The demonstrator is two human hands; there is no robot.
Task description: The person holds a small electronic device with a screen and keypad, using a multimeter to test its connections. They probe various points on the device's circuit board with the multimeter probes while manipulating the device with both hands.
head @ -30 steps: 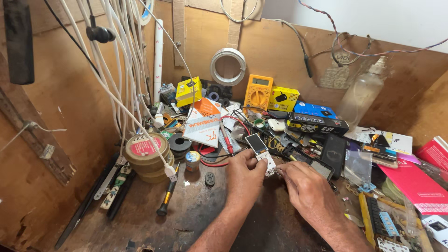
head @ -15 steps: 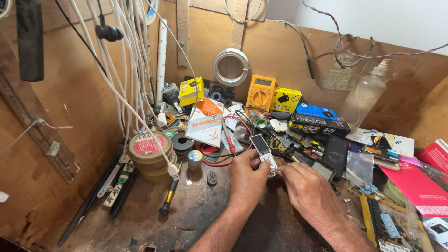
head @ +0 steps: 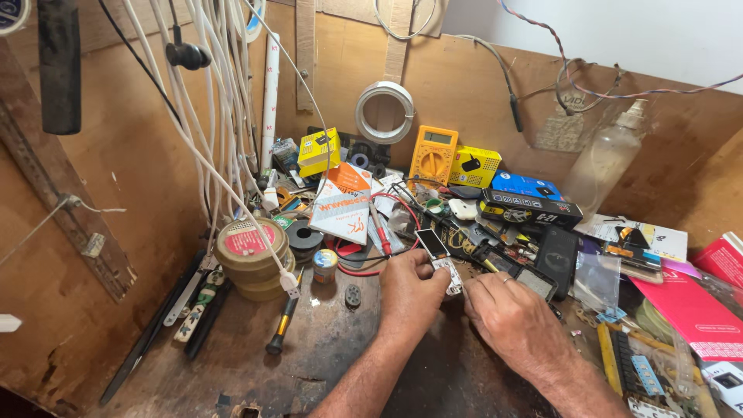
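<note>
Nearest the viewer, on the dark, worn desk (head: pixel 325 348), two bare hands are seen meeting at the middle. The left hand (head: pixel 410 290) is curled, and its fingers (head: pixel 437 280) are closed on a small white circuit part (head: pixel 451 275), which is held just above the desk surface. The right hand (head: pixel 515 317) is brought up against the same part from the right, its fingertips pinched together beside it; whether they grip the part itself cannot be told. A ring is worn on one right finger. To the left, a screwdriver (head: pixel 280 325) with a black handle is laid near a stack of round tins (head: pixel 251 259). Just beyond the hands, a small phone (head: pixel 431 242) is propped among red wires. Farther back, an orange multimeter (head: pixel 433 155) and a yellow box (head: pixel 319 151) are set against the wooden wall, where a coil of white wire (head: pixel 385 112) is hung. At far right, a clear plastic bottle (head: pixel 604 159) is stood.
</note>
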